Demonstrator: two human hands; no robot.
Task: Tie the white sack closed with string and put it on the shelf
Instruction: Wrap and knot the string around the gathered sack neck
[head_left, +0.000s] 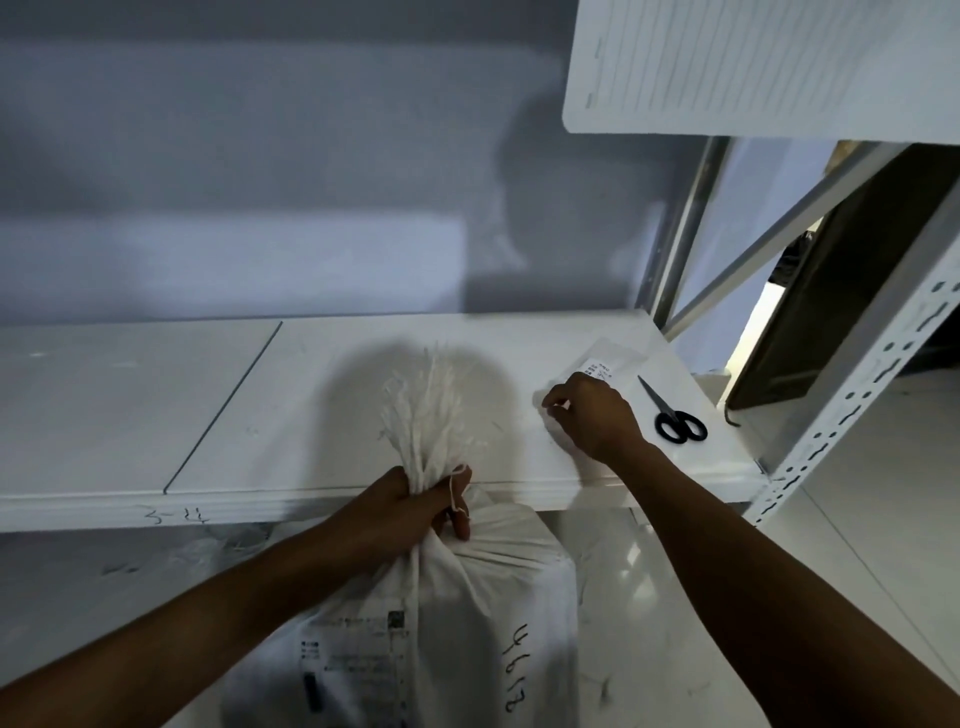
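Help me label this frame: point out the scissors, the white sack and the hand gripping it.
scissors (675, 415): head view, near the pivot above the black handles.
white sack (493, 571): head view, cloth just below the bunched neck.
left hand (410, 501): head view, its back, clenched around the neck.

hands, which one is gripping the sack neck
The left hand: it clenches the gathered neck of the white sack. The right hand is up on the shelf, apart from it.

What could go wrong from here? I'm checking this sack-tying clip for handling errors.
1. Only the left hand grips the gathered neck of the white sack; it may slip open or sag before the string is tied.
2. The right hand reaches across the shelf near the scissors and could knock them off.
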